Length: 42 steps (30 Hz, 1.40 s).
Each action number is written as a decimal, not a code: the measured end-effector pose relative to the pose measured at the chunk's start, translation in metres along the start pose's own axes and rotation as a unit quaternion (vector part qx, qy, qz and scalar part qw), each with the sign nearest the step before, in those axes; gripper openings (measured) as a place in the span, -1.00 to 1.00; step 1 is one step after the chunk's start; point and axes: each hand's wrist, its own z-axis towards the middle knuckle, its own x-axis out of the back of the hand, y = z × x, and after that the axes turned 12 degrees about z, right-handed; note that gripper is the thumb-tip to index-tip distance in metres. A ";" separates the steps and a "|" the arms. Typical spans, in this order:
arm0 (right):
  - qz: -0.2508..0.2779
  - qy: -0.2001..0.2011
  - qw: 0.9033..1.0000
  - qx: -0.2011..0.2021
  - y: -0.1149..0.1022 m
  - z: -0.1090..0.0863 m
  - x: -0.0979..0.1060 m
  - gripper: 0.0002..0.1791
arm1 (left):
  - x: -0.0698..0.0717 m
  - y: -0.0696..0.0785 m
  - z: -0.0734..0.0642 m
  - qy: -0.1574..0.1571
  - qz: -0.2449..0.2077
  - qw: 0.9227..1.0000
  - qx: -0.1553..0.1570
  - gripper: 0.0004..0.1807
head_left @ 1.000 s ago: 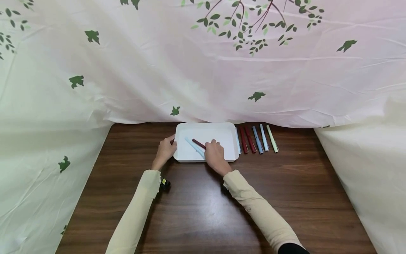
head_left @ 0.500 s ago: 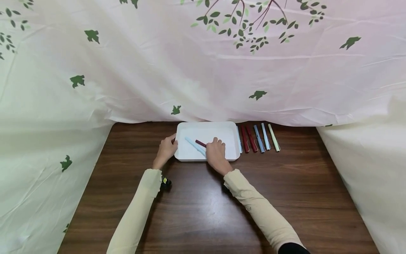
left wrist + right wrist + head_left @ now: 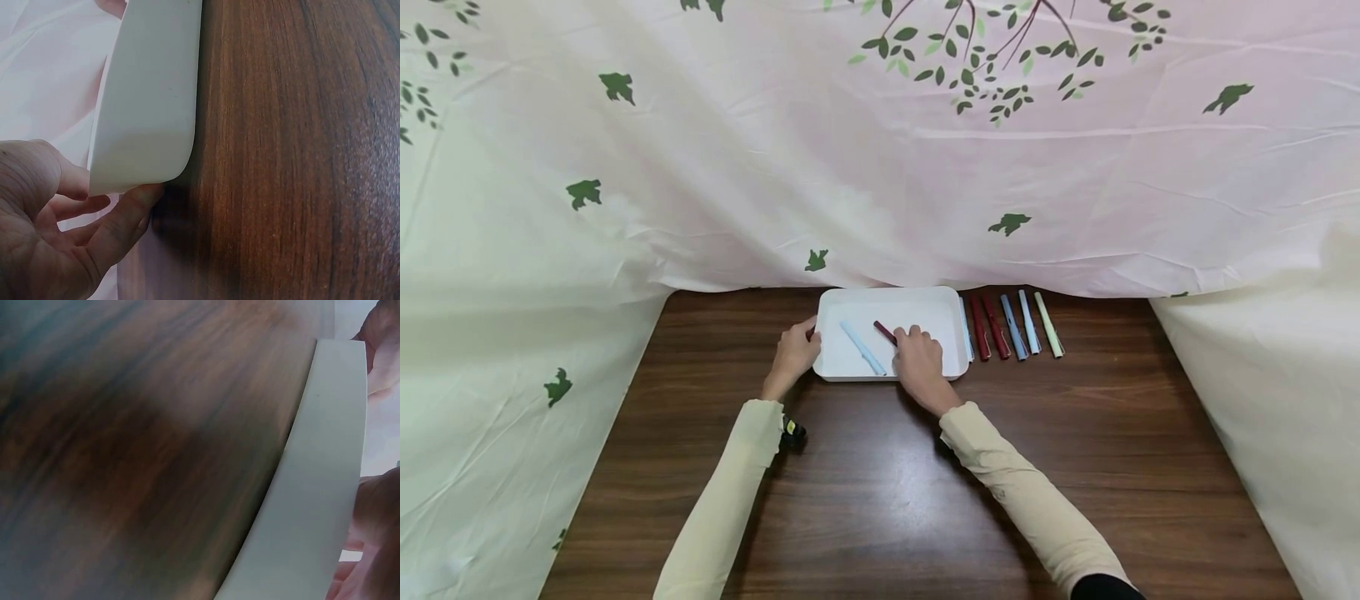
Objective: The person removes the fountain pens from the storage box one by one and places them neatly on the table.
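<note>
Apparently to keep it from sliding, the left hand [image 3: 792, 357] held the white tray [image 3: 925, 312] at its left wall, fingers curled round the corner as the left wrist view showed [image 3: 119, 225]. Inside the tray the right hand [image 3: 919, 362] lay over its right half with fingers bent onto a dark red pen [image 3: 884, 332]; whether they pinched it or only pressed on it could not be told. A light blue pen [image 3: 861, 347] lay slantwise just left of that one on the tray floor. Right of the tray, a row of pens [image 3: 1011, 325] waited side by side on the wooden table [image 3: 880, 483]. Compared with a second before, the red pen had shifted rightward, away from the blue pen.
</note>
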 end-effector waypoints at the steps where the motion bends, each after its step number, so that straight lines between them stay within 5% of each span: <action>1: 0.006 0.007 1.000 0.002 0.001 0.000 0.000 -0.78 | 0.000 0.000 0.000 0.000 -0.001 1.000 0.000 -0.49; 16: 0.091 0.035 0.995 -0.007 0.014 0.003 0.024 -0.67 | -0.001 0.000 0.000 0.002 -0.006 1.000 -0.008 -0.49; 29: 0.043 0.092 0.994 0.039 0.031 -0.005 0.045 -0.69 | -0.001 0.001 0.001 0.005 0.000 1.000 0.003 -0.49; 42: 0.035 0.117 0.992 0.024 0.063 -0.010 0.063 -0.69 | 0.000 0.000 0.001 0.002 0.002 1.000 0.001 -0.49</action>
